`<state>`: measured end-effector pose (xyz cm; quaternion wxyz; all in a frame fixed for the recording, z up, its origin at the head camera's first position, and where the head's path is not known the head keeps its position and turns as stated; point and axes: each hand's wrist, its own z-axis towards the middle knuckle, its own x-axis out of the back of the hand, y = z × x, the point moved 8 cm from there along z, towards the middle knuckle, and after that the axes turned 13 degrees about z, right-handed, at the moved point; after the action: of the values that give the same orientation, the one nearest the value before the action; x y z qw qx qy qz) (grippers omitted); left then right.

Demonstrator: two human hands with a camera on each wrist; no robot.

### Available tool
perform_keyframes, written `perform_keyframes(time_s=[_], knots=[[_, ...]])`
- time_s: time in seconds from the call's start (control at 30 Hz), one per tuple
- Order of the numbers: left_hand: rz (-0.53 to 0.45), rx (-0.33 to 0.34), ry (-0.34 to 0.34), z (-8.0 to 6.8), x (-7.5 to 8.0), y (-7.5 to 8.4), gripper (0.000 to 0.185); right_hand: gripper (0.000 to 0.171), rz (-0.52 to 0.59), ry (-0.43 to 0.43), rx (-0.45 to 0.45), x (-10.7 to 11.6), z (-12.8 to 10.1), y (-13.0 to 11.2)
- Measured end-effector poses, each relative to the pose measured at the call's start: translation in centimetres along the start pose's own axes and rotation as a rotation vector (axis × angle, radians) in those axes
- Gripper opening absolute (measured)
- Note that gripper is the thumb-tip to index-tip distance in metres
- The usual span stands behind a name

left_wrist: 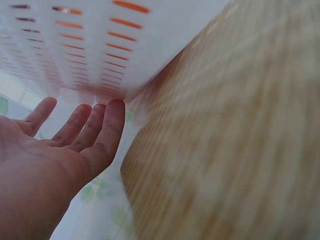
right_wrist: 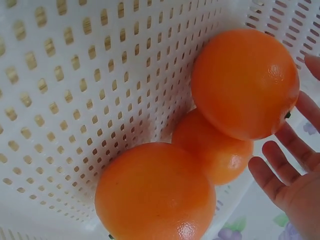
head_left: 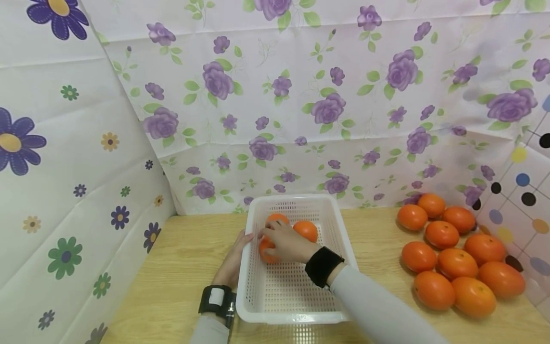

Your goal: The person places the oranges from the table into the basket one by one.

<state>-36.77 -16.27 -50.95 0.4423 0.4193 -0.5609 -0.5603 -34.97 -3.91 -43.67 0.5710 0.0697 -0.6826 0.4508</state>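
Near the middle of the pale wooden surface (head_left: pixel 185 267) stands a white perforated plastic basket (head_left: pixel 296 306), rectangular, with slotted walls and floor. Three round, glossy orange fruits (right_wrist: pixel 155 192) lie together in its far left corner, touching one another; one shows a small dark stem dimple.

Over them the right hand (head_left: pixel 285 241) reaches into the basket, its fingers (right_wrist: pixel 272 177) straight and spread just beside the fruits; it grips nothing in the wrist view. From the head view it covers part of the nearest fruit.

Outside the basket, the left hand (head_left: pixel 234 258) lies against the left wall, fingers (left_wrist: pixel 107 132) extended and relaxed, fingertips touching the white plastic, holding nothing.

Well apart, at the right of the surface, a heap of loose orange fruits (head_left: pixel 455 260) sits by the flower-printed backdrop (head_left: pixel 301 105).
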Motion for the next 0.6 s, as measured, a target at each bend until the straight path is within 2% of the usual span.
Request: perform_keyframes(time_s=[0.13,0.27,0.43,0.57,0.6], knots=[[0.027,0.028,0.027,0.0,0.1,-0.1,0.062,0.033,0.032,0.036,0.023,0.8,0.0,0.0],[0.053,0.055,0.063,0.0,0.3,-0.3,0.062,0.034,0.096,0.067,0.032,1.8,-0.2,0.0],[0.062,0.04,0.041,-0.1,0.1,-0.2,0.063,0.036,0.199,0.096,0.047,2.8,-0.3,0.0],[0.068,0.02,0.028,-0.5,0.1,-0.1,0.064,0.035,0.237,0.129,0.052,3.7,-0.4,-0.4],[0.071,0.038,0.021,-0.8,0.0,-0.2,0.065,0.035,0.247,0.135,0.051,4.1,-0.5,-0.6]])
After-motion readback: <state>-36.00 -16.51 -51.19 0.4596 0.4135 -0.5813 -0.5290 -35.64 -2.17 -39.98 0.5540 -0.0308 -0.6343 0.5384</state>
